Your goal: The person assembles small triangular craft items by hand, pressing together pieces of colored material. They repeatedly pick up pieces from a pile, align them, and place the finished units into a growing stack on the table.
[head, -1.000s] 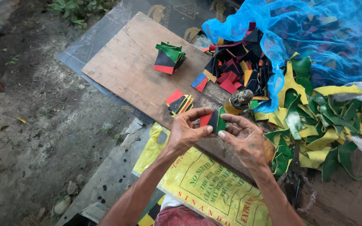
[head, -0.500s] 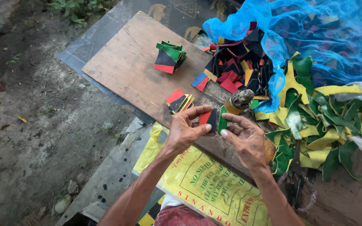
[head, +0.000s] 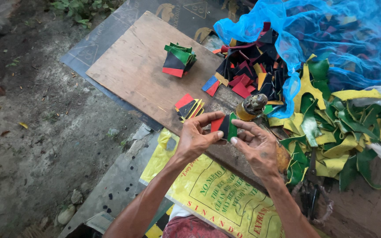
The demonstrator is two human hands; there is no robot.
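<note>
Both hands, the left hand [head: 197, 136] and right hand [head: 257, 150], pinch a red, black and green patch [head: 224, 126]. Two finished stacks [head: 189, 107] sit on the board [head: 133, 66] at 11 o'clock; a heap of scraps [head: 252, 72] waits at 1 o'clock.

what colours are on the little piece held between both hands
Red, black and green bands on the small piece, pinched by the left hand and right hand; the head view shows it.

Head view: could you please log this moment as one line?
left hand: holds red-black-green piece | right hand: pinches same piece | place: above wooden board | nearby: small stack, tall stack, blue net
</note>
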